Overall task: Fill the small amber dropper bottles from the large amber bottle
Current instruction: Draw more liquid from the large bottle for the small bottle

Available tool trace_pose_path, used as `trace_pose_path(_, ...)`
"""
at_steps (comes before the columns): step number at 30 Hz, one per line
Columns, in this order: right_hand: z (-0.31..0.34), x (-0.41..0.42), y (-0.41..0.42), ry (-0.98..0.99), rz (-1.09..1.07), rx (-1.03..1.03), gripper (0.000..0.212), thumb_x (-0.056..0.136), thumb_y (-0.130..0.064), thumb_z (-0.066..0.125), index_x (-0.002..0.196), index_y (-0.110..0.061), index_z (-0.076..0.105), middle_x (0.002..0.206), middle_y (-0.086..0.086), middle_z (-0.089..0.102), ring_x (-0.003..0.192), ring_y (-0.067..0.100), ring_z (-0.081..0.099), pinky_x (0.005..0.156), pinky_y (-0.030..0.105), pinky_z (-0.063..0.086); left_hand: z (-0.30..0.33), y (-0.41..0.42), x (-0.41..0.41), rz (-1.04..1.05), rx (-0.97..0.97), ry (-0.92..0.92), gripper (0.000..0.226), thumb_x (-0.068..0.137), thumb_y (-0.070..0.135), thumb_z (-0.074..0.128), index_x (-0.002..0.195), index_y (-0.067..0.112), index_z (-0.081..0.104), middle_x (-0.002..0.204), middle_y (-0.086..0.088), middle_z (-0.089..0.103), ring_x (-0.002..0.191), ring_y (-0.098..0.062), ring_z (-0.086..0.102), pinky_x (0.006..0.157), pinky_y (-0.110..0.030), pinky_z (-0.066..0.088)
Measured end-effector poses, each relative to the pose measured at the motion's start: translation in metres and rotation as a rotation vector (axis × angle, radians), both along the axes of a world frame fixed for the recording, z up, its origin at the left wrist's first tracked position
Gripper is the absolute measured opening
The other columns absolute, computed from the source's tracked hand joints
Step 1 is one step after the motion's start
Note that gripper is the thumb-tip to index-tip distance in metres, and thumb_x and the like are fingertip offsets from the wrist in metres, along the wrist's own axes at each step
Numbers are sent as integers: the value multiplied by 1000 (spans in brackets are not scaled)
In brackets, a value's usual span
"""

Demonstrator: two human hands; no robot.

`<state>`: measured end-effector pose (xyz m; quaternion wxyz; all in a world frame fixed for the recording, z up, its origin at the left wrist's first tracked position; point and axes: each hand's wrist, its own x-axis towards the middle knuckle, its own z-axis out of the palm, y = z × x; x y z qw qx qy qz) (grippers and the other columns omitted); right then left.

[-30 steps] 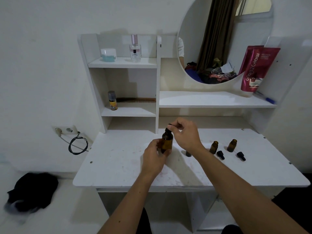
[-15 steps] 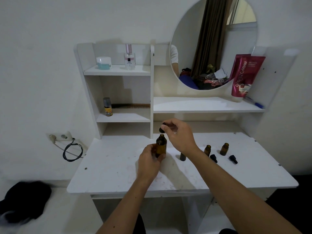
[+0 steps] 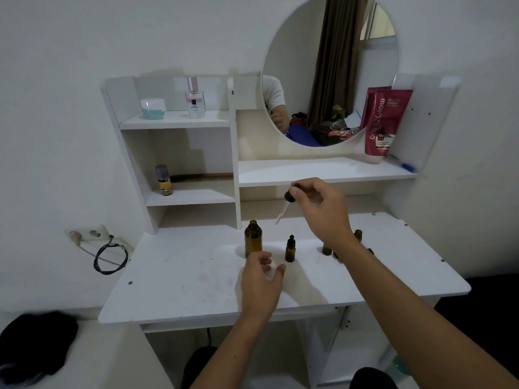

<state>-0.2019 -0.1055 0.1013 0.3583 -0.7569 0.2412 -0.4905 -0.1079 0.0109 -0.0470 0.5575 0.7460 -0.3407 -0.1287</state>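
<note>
— Where's the camera?
— On the person's head, angled forward and down at a white desk (image 3: 196, 282), near enough that both forearms fill the bottom edge
— Facing what?
— The wall, shelves and round mirror (image 3: 328, 68); one view only

White tabletop (image 3: 182, 276) & shelves (image 3: 174, 122). Amber bottle (image 3: 253, 240), open; small amber bottle (image 3: 290, 249) w/ black cap. Dropper (image 3: 286, 204): black bulb, clear tube. Magenta pouch (image 3: 383, 122). Black cable (image 3: 109, 256).
</note>
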Motion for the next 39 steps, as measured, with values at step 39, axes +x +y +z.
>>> trace_pose_path(39, -68, -77, -64, 208, -231, 148, 15, 93, -13, 74, 79, -14, 73, 79, -11, 78, 79, -4, 69, 71, 5, 45, -12, -123, -60, -250, 17, -164, 17, 100, 23, 61, 116, 27, 60, 112, 14, 64, 105, -7, 63, 96, -36, 55)
